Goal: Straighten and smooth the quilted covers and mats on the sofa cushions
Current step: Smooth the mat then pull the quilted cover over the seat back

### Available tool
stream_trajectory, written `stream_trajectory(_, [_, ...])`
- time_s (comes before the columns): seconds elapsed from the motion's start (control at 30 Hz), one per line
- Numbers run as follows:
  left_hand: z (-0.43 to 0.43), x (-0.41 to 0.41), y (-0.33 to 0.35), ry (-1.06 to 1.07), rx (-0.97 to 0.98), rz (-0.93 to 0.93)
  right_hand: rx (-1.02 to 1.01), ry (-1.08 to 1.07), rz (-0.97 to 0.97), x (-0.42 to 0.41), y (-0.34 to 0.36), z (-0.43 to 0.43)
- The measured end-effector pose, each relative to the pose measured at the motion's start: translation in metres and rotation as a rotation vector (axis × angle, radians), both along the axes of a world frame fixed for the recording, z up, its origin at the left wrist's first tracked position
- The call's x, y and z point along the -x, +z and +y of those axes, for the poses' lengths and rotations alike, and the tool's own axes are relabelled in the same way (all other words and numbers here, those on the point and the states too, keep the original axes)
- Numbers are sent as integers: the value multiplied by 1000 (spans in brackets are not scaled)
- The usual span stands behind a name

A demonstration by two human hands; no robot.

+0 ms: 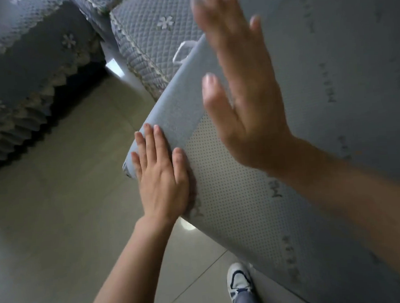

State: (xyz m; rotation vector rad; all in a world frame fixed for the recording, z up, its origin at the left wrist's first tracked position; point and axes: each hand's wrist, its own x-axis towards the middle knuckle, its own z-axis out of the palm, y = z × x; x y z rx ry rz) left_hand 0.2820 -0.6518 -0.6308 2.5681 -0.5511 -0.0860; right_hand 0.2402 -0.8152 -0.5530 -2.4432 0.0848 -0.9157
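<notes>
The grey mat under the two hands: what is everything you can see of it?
The grey mat is blue-grey and soft-looking, with faint rows of darker printed marks. Along its near edge runs a paler panel of small dark dots, and a white loop shows at its far edge. It slopes across the frame, its rounded corner out over the tiled floor. The left hand lies flat on that corner, fingers straight. The right hand, open and blurred, is over its top; contact cannot be told.
</notes>
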Motion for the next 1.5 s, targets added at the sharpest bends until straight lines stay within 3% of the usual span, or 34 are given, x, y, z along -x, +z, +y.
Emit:
stream_trajectory(0.1, [-2, -8, 49, 77, 276, -165, 287, 104, 500, 58, -87, 2])
stream_trajectory(0.13, [-5, -8, 66, 100, 367, -260, 278, 112, 581, 67, -98, -2])
stream_trajectory(0.2, [-7, -1, 80, 145, 455, -389, 60, 106, 613, 60, -83, -3])
stream_trajectory(0.27, [-13, 25, 63, 82, 400, -291, -186, 14, 454, 54, -42, -5])
stream_trajectory(0.3, [-14, 41, 44, 26, 267, -171, -260, -38, 305, 51, -17, -9])
stream_trajectory(0.37, [-8, 68, 0, -74, -125, -60, -247, -66, -38, 61, 30, -8])
stream_trajectory(0.43, [-5, 71, -18, -112, -254, -12, -179, -62, -189, 89, 24, -15])
stream_trajectory(0.47, [-6, 68, -13, -116, -223, 12, -113, -59, -111, 108, -1, -20])
stream_trajectory(0.57, [-14, 69, 29, -26, 55, -63, 153, 12, 469, 177, -104, -18])
stream_trajectory(0.63, [-27, 80, 50, 34, 260, -216, 102, 4, 586, 190, -122, -25])
stream_trajectory(0.7, [-39, 105, 42, -13, 304, -227, -127, -15, 514, 181, -93, -27])
stream_trajectory(0.77, [-46, 130, 9, -166, 70, -147, -267, -101, 305, 173, -46, -34])
stream_trajectory(0.83, [-40, 143, -26, -272, -245, -144, -266, -144, -19, 174, 7, -40])
stream_trajectory(0.9, [-41, 141, -29, -277, -285, -127, -211, -185, -253, 189, 30, -47])
stream_trajectory(0.93, [-43, 143, -20, -266, -230, -129, -185, -211, -249, 202, 17, -52])
stream_trajectory(0.97, [-47, 144, -10, -250, -151, -159, -141, -236, -130, 218, -11, -54])
stream_trajectory(1.07, [-70, 162, 27, -144, 161, -299, 73, -168, 512, 281, -125, -50])
stream_trajectory(1.13, [-88, 182, 33, -148, 299, -367, 93, -132, 675, 295, -155, -56])
stream_trajectory(1.2, [-91, 211, 12, -233, 193, -285, -66, -144, 607, 287, -131, -62])
stream_trajectory(1.27, [-83, 239, -28, -338, -142, -155, -225, -246, 384, 282, -87, -71])
stream_trajectory(1.33, [-74, 245, -52, -360, -344, -127, -236, -308, 104, 289, -39, -84])
stream_trajectory(1.43, [-85, 247, -31, -334, -245, -189, -150, -415, -116, 325, -24, -97])
stream_trajectory(1.5, [-98, 259, -6, -303, -36, -300, -177, -444, 67, 361, -78, -90])
